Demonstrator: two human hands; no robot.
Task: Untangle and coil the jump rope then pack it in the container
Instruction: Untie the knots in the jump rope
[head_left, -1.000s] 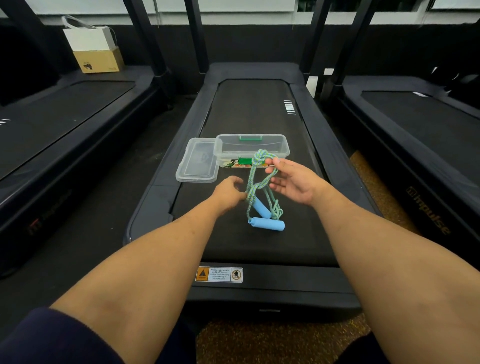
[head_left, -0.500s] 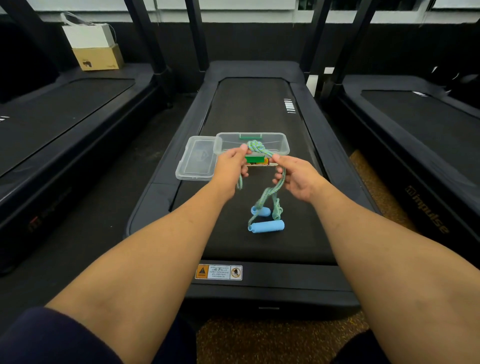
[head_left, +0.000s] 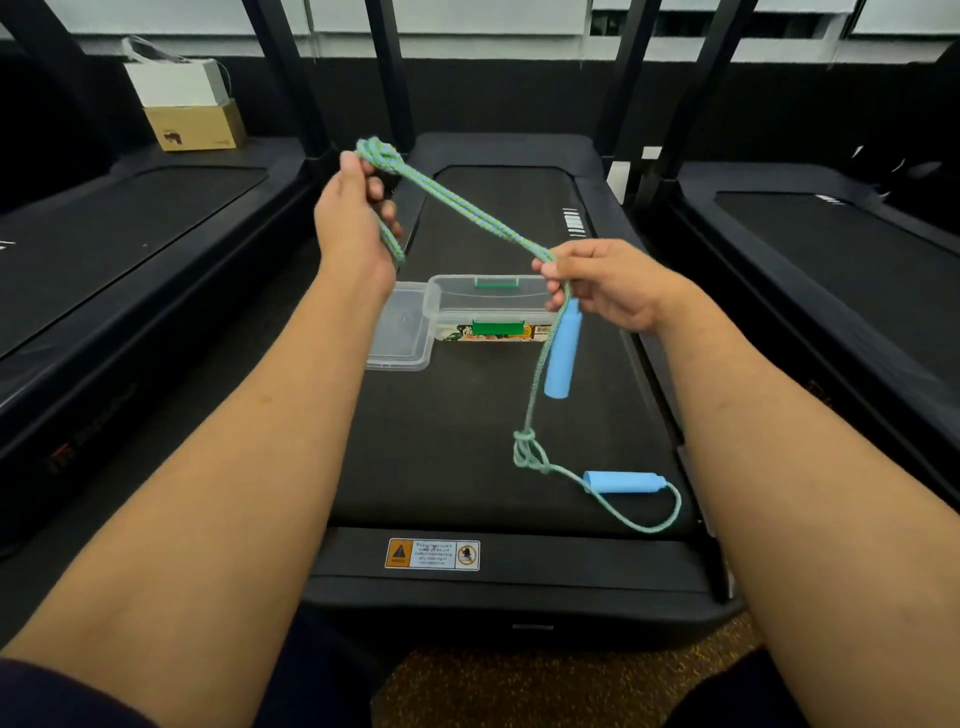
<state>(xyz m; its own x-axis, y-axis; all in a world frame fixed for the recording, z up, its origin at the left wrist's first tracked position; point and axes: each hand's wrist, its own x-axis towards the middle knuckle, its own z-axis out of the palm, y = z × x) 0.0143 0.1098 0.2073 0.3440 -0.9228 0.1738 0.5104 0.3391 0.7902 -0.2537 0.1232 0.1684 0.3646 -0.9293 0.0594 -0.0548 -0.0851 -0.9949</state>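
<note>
The green-blue jump rope (head_left: 457, 205) is stretched in the air between my hands. My left hand (head_left: 353, 218) grips a knotted bunch of it up high at the left. My right hand (head_left: 608, 283) pinches the doubled strands lower, above the clear open container (head_left: 493, 291). One blue handle (head_left: 563, 353) hangs just below my right hand. A single strand drops to a small knot (head_left: 527, 449), then runs to the second blue handle (head_left: 623, 482) lying on the treadmill belt (head_left: 441, 436).
The container's clear lid (head_left: 400, 332) lies to its left on the belt. Black treadmills flank both sides, with upright posts behind. Cardboard boxes (head_left: 195, 122) sit on the far left treadmill. A warning label (head_left: 432, 554) marks the near end of the deck.
Both hands have risen and spread apart, the left one up and left, pulling the rope taut. One handle has lifted off the belt; the other slid right and stays down.
</note>
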